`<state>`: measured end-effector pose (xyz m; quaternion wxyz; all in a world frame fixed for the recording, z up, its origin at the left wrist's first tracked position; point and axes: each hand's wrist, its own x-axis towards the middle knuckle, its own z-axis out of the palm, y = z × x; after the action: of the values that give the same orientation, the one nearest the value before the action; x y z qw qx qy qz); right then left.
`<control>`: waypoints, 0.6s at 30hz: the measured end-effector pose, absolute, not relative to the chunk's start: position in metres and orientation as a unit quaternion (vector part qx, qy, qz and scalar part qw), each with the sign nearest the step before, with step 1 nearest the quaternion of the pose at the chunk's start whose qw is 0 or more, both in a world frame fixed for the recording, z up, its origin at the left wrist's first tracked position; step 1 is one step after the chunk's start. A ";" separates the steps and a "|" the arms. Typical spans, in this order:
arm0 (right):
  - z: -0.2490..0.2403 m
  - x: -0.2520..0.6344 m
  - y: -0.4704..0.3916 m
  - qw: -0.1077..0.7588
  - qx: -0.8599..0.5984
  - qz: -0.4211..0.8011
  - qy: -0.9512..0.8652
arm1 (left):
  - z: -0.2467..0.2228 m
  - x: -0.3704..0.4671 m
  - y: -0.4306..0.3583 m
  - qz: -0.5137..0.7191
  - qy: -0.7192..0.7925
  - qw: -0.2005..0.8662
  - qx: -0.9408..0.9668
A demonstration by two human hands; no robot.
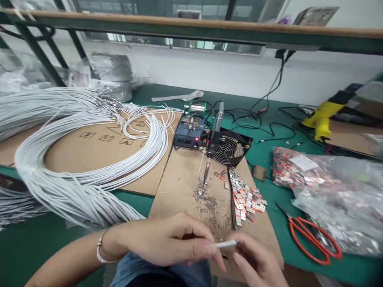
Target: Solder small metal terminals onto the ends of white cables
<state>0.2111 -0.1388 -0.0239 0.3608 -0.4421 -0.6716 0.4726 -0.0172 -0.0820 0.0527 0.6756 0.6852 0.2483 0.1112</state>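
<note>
Left hand (176, 241): thumb and fingers pinch a short white piece (226, 244), held level above the near edge of the work; a bracelet (100, 250) circles the wrist.
Right hand (259, 261): fingertips meet the piece's dark tip; motion blur leaves it unclear whether they grip it or only touch it.
White piece: between the two hands, in front of the lap, its tip pointing right.
Soldering iron (214, 137): mounted with its tip down, just above a small heap of silvery bits (200, 192) on a cardboard sheet (176, 183) strewn with dark specks.
Blue control box (187, 135): just left of the iron, red lights lit, a green-rimmed spool (196, 107) behind it.
Fan (229, 148): black, tilted, to the right of the iron.
Metal connectors (245, 199): loose pile with orange parts, right of a black cable (231, 195).
Cable bundle (32, 159): white, looped over printed cardboard (72, 149) on the left.
Counter (146, 95): green, carrying red-handled scissors (312, 239) beside clear plastic bags (332, 211) at right.
Yellow tool (323, 115): farther back on the right.
</note>
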 end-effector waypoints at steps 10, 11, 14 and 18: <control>-0.011 0.168 -0.127 0.433 -0.462 0.576 -0.518 | 0.013 -0.017 -0.100 0.070 0.374 0.765 0.520; -0.012 0.168 -0.128 0.439 -0.462 0.576 -0.512 | 0.013 -0.017 -0.101 0.077 0.382 0.753 0.531; -0.017 0.167 -0.131 0.442 -0.466 0.577 -0.504 | 0.007 -0.013 -0.107 0.106 0.397 0.724 0.554; -0.023 0.156 -0.135 0.495 -0.431 0.613 -0.439 | -0.006 -0.007 -0.115 0.204 0.404 0.691 0.564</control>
<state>0.1563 -0.1345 -0.0235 0.4952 -0.4312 -0.4394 0.6130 -0.0067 -0.1148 -0.0064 0.6908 0.5636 0.4043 0.2040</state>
